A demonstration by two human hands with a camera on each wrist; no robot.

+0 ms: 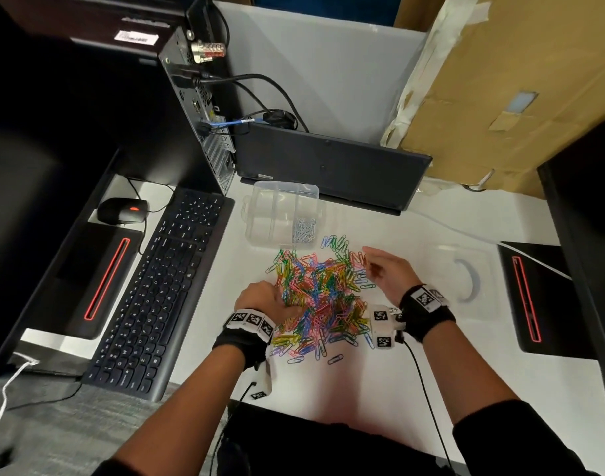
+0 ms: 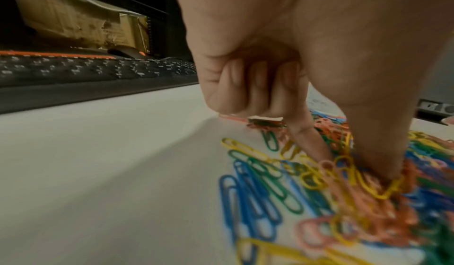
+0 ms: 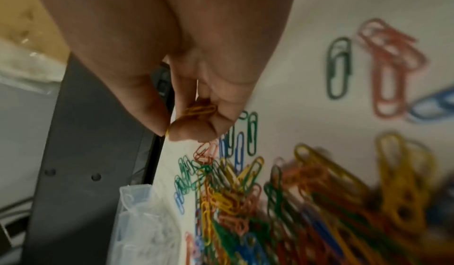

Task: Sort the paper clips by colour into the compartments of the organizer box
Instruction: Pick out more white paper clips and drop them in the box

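A heap of mixed coloured paper clips lies on the white desk. Behind it stands the clear organizer box; its near right compartment holds pale silver clips, the others look empty. My left hand is down on the heap's left side; its forefinger and thumb pinch into yellow and pink clips, the other fingers curled. My right hand hovers over the heap's far right edge, holding several yellow clips in its curled fingers, thumb against forefinger.
A black keyboard and a mouse lie to the left, and a computer tower stands behind them. A dark laptop stands behind the box. The clear lid lies at the right, beside a black device.
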